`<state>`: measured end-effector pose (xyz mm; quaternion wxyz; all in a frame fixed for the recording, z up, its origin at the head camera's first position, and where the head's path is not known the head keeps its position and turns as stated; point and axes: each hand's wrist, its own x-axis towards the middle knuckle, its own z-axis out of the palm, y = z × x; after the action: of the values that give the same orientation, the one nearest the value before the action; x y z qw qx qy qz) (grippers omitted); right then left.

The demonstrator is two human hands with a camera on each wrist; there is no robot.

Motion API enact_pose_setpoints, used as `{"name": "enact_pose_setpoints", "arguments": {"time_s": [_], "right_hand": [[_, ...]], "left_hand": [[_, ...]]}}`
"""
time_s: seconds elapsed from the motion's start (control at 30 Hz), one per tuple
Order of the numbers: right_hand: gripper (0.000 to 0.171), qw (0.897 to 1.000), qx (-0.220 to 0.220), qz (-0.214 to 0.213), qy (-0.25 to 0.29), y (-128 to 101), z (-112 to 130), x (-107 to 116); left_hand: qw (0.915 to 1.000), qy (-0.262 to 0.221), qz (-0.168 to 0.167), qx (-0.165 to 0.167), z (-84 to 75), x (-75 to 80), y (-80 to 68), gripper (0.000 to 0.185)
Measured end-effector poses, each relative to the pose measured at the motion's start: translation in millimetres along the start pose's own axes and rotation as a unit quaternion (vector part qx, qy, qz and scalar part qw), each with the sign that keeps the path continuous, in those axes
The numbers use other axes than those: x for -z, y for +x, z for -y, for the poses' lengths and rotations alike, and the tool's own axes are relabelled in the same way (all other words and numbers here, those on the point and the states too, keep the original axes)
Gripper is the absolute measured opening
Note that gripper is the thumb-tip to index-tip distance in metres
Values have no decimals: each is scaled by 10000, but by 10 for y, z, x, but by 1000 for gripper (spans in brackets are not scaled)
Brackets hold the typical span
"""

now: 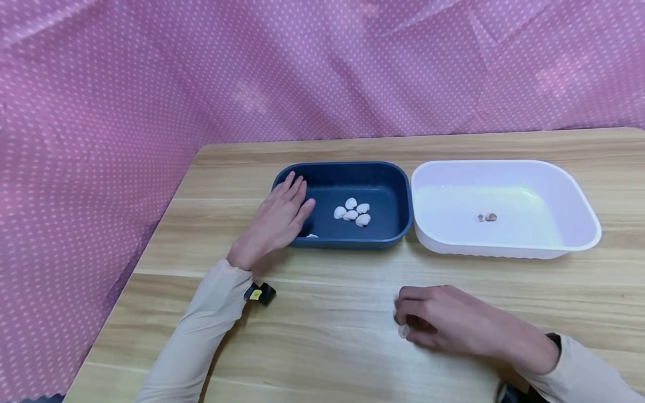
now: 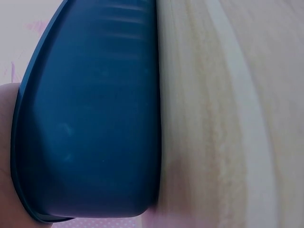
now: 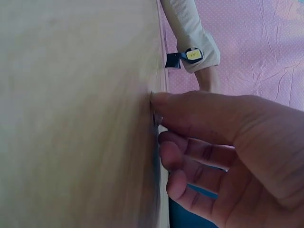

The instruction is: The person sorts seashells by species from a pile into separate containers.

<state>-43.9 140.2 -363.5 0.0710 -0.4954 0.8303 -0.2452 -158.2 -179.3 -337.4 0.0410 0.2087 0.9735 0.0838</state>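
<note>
My left hand (image 1: 288,206) lies flat with straight fingers on the left rim of a dark blue tray (image 1: 393,184). The left wrist view shows that tray's outer wall (image 2: 95,118) up close on the wooden table (image 2: 213,118). Several white shells (image 1: 351,211) lie in the tray's middle, and one more shell (image 1: 312,235) lies by my fingers. My right hand (image 1: 406,326) rests on the table in front of the trays, its fingers curled. Its fingertips pinch a small pale shell (image 1: 403,331) against the wood. In the right wrist view that small shell (image 3: 156,118) shows between thumb and forefinger.
A white tray (image 1: 579,207) stands right beside the blue one and holds two small brownish shells (image 1: 486,217). Pink dotted cloth (image 1: 151,84) hangs behind the table and along its left side. The table's left edge (image 1: 151,240) runs near my left arm.
</note>
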Motion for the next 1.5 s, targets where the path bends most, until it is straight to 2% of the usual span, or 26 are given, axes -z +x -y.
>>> {"name": "enact_pose_setpoints", "arguments": {"time_s": [0.27,0.6,0.77,0.83,0.93,1.0,1.07,1.13,1.33,1.4,1.5], "right_hand": [[17,9976,307,-594,-199,-20,-51,108],[24,9939,-161,-986,-462,-137,-133,451],[35,9882,-2,-1407,-607,-216,-278,610],[21,9845,50,-1585,-745,-248,-361,679],[22,9814,-144,-1696,-891,-306,-458,781],[16,9786,-255,-1791,-985,-345,-520,842],[25,9757,-394,-1846,-1113,-383,-565,905],[17,9712,-411,-1975,-1265,-419,-614,966],[54,9639,-433,-2122,-1550,-499,-769,1113],[52,9641,-421,-2093,-1580,-519,-834,1135],[24,9638,-545,-1997,-1682,-545,-944,1148]], "left_hand": [[10000,-53,6,-9,3,12,-8,66],[10000,-74,23,-18,-8,2,-9,66],[10000,-70,-18,6,-7,-1,-18,66],[10000,-71,-37,12,-3,-2,-21,66],[10000,-66,-35,11,3,-5,-22,67],[10000,-47,-26,7,4,-7,-19,67],[10000,-36,-10,-3,5,-9,-11,67],[10000,-25,-34,-44,2,-8,-5,66],[9999,-34,-99,-106,6,-11,1,65],[9999,-34,-97,-102,9,-11,1,65],[9999,-30,-87,-103,10,-10,3,65]]}}
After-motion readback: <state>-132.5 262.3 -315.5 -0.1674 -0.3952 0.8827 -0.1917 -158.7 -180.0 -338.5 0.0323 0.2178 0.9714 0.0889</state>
